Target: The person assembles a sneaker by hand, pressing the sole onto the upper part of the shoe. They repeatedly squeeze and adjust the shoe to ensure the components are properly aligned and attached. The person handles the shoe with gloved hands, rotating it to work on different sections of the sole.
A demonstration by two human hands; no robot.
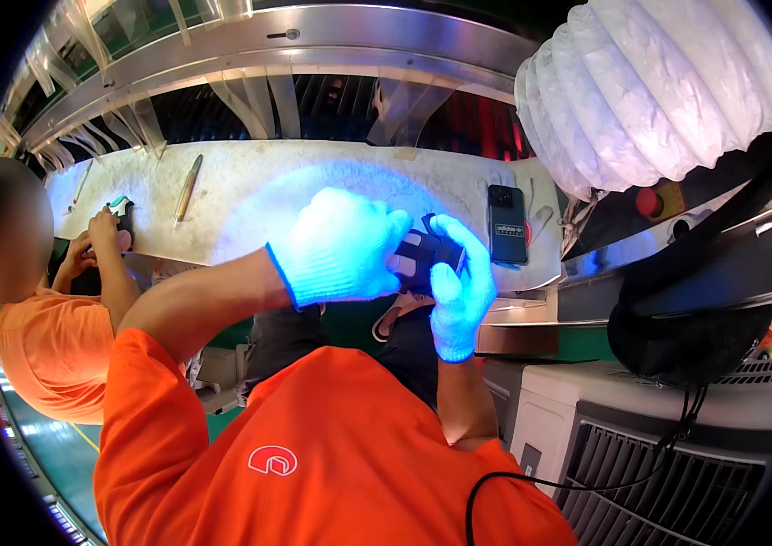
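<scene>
Both of my hands wear knitted gloves that glow blue under a bright blue light. Between them, over the near edge of the pale bench (249,173), is a dark piece with light grey patches (418,259); its exact kind cannot be made out. My left hand (340,246) closes on its left side, with the fingertips mostly hidden behind the glove's back. On the other side my right hand (463,287) grips it, thumb at the near side and fingers curled over the far edge, beside a small dark tip (428,222).
A black phone (507,223) lies right of my hands; a slim wooden-handled tool (187,188) lies left. A white ribbed duct (650,91) hangs at upper right near a red button (649,202). Clear strips (240,100) hang behind the bench. A co-worker (58,346) handles a dark item at left.
</scene>
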